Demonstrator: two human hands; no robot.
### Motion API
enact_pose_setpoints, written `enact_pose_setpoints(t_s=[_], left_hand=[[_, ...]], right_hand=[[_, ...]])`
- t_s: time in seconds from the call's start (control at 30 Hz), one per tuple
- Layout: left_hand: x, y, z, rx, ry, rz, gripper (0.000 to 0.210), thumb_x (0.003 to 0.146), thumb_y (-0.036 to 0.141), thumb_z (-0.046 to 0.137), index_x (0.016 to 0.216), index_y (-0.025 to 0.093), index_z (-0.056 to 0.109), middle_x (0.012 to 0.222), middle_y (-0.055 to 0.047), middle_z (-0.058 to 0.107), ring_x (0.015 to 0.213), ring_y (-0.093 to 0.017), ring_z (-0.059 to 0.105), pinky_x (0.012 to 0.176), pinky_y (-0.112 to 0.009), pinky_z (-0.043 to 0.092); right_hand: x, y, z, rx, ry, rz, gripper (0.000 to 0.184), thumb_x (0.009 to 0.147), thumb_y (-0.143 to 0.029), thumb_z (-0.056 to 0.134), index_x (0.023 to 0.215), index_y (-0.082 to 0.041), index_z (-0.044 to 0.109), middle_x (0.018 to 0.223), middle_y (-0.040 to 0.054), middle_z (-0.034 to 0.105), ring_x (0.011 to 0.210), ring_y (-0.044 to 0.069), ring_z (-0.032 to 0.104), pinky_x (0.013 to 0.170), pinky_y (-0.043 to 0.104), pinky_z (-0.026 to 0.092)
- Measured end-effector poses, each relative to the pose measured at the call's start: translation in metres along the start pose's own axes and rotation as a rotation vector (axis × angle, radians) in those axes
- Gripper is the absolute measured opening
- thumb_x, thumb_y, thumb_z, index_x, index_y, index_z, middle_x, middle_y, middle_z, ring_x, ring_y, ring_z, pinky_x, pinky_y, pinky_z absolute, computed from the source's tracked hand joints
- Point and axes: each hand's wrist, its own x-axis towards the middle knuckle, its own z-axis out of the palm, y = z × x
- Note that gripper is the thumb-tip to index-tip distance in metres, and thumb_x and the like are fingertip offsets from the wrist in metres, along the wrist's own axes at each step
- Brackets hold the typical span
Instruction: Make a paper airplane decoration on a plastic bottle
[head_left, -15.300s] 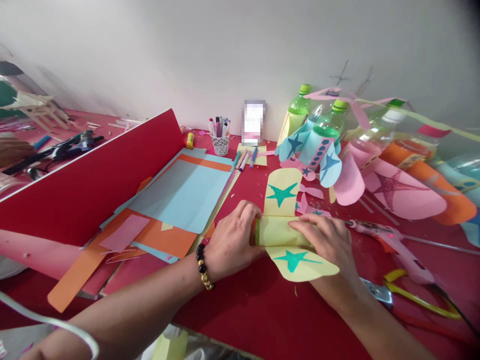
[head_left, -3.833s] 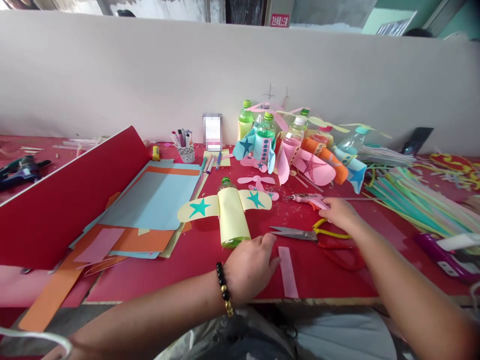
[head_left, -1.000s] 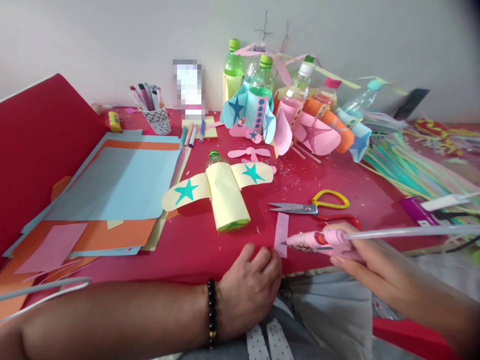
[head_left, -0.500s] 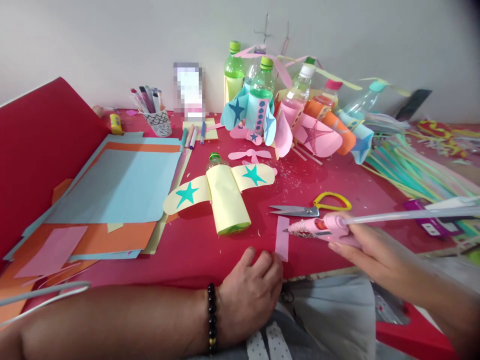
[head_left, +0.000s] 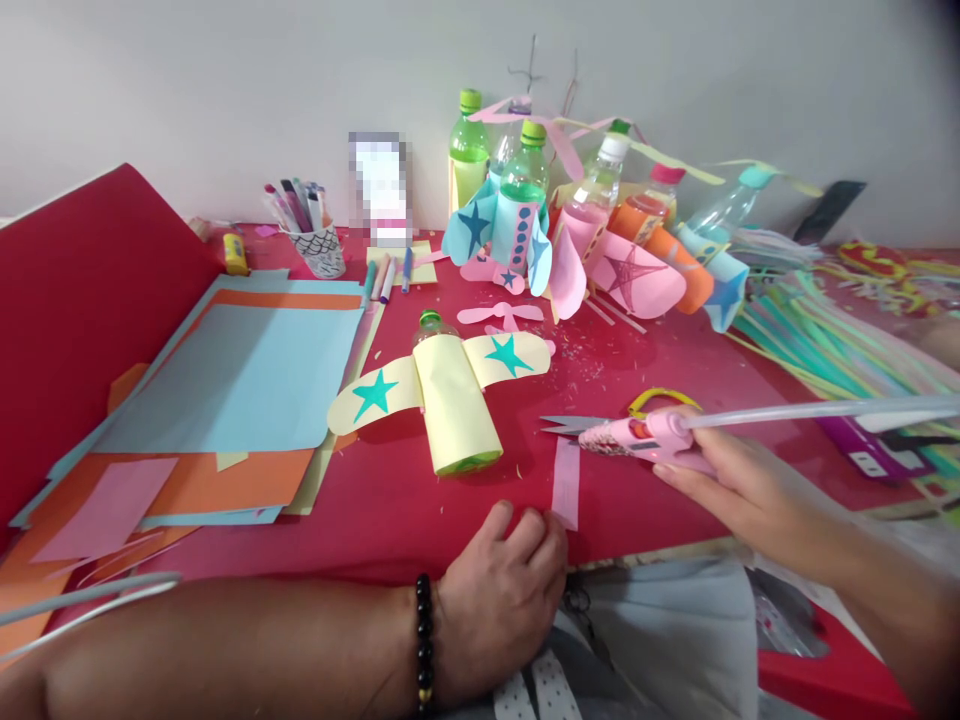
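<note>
My left hand [head_left: 506,580], with a black bead bracelet [head_left: 424,640] at the wrist, is closed near the table's front edge. Its fingertips meet the lower left edge of a narrow pink paper strip [head_left: 567,485], pinching or pressing it; the thumb is hidden. A pink glue gun [head_left: 637,437] is gripped in my right hand [head_left: 720,470], its nozzle pointing left by the strip's upper end. Behind the gun lie yellow-handled scissors [head_left: 559,424], partly covered. Further left, a bottle wrapped in pale yellow paper [head_left: 457,405] lies with two star-marked paper wings.
Several decorated paper-and-bottle planes [head_left: 523,225] stand along the back. Stacked coloured sheets [head_left: 255,370] fill the left side, below a cup of pens [head_left: 322,250]. A pink paper propeller [head_left: 501,314] lies mid-table. Coloured strips [head_left: 810,340] and a purple item [head_left: 862,447] are at right.
The glue gun has risen slightly and shifted right, so it covers more of the scissors. My left hand stays closed at the strip. The view has tilted a little.
</note>
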Motion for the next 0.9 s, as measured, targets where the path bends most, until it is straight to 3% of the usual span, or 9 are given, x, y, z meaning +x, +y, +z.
enact_pose_setpoints(t_s=[0.23,0.5,0.77,0.9], left_hand=[[0.000,0.001,0.002,-0.011,0.016,-0.005,0.029,0.096,0.023,0.044,0.114,0.009,0.061,0.125,-0.013,0.054,0.105,-0.027,0.048,0.087,-0.045,0.036],[0.000,0.000,0.000,-0.004,0.004,0.010,0.029,0.097,0.022,0.042,0.114,0.009,0.061,0.126,-0.012,0.055,0.105,-0.027,0.049,0.086,-0.044,0.037],[0.000,-0.002,-0.002,0.003,-0.001,0.008,0.029,0.097,0.022,0.042,0.114,0.010,0.061,0.127,-0.013,0.054,0.105,-0.027,0.049,0.086,-0.045,0.037],[0.000,-0.002,-0.003,-0.009,0.013,0.003,0.029,0.097,0.022,0.041,0.113,0.010,0.062,0.126,-0.012,0.054,0.102,-0.025,0.049,0.086,-0.044,0.037]], right_hand=[[0.001,-0.002,0.002,0.033,-0.018,0.011,0.034,0.093,-0.046,0.047,0.115,-0.021,0.049,0.111,0.0109,0.066,0.103,0.027,0.062,0.088,0.039,0.047],[-0.003,-0.018,-0.002,-0.022,-0.069,0.014,0.029,0.095,-0.044,0.043,0.104,-0.020,0.054,0.083,0.0079,0.067,0.075,0.022,0.063,0.073,0.033,0.050],[-0.012,-0.027,-0.002,0.004,-0.093,-0.044,0.028,0.095,-0.038,0.045,0.116,-0.021,0.051,0.103,0.0088,0.068,0.093,0.023,0.066,0.081,0.032,0.051],[-0.022,-0.013,0.007,-0.054,-0.020,-0.075,0.041,0.092,-0.041,0.049,0.130,-0.024,0.043,0.116,0.0091,0.066,0.107,0.027,0.064,0.087,0.036,0.052]])
